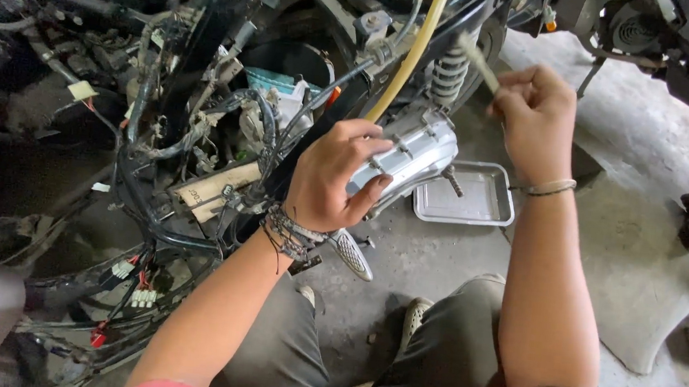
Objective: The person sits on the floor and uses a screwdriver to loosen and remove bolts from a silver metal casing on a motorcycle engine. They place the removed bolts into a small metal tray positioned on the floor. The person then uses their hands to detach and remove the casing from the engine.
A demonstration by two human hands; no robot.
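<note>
Silver metal engine cover (413, 154) sits under the left hand (331, 176), fingers curled over its upper edge and thumb pressed against its lower side; the cover is still seated on the stripped scooter, just below the yellow hose (411, 51). Right hand (537, 119) is raised clear of the cover, fingers closed around a slim pale tool (478, 61) whose tip is motion-blurred, so its kind cannot be told. One container noted: a shallow rectangular steel tray (500, 216) on the concrete floor, just right of the cover; one bolt-like piece (453, 181) shows over its near-left corner, whether lying in it or sticking out of the cover cannot be told. One coil shock spring (450, 75) stands behind the cover. Wiring loom (147, 202) at left is tangled; connector count not readable. Both forearms are cut off at the lower frame edge.
</note>
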